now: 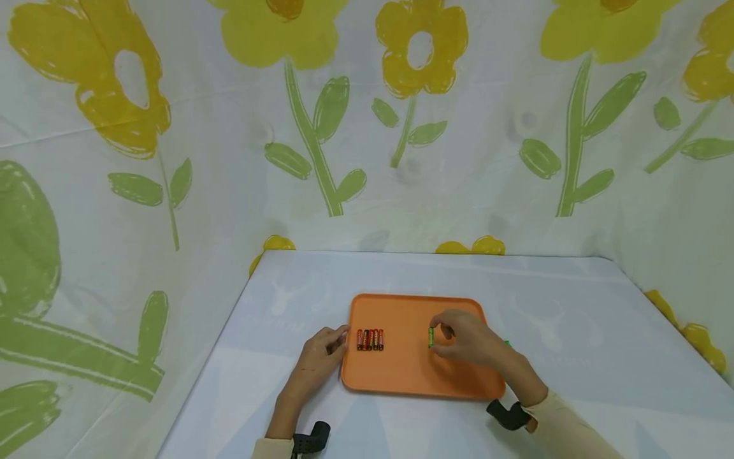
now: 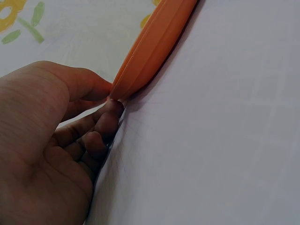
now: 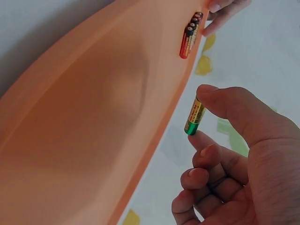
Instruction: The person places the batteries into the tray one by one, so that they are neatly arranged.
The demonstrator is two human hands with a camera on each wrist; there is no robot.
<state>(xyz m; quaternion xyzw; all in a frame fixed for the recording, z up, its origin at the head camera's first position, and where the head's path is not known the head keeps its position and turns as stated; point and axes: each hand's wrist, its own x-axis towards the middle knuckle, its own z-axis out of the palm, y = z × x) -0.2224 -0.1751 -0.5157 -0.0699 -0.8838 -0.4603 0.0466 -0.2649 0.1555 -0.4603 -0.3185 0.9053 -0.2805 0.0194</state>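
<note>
My right hand (image 1: 467,338) is over the right half of an orange tray (image 1: 401,376). It pinches a green and yellow battery (image 3: 195,116) end to end between thumb and index finger, the other fingers loosely curled. In the head view this green battery (image 1: 431,337) stands lengthwise away from me. At the tray's left edge, my left hand (image 1: 321,357) grips the rim (image 2: 150,51) between thumb and fingertips. Several red and black batteries (image 1: 370,340) lie side by side in a row on the tray's left side, close to the left fingertips.
Under the tray is a pale, faintly patterned table (image 1: 550,306). A small green tip (image 1: 507,343) shows beyond the right forearm, mostly hidden by it. White cloth with yellow flowers (image 1: 421,51) hangs behind and at the sides.
</note>
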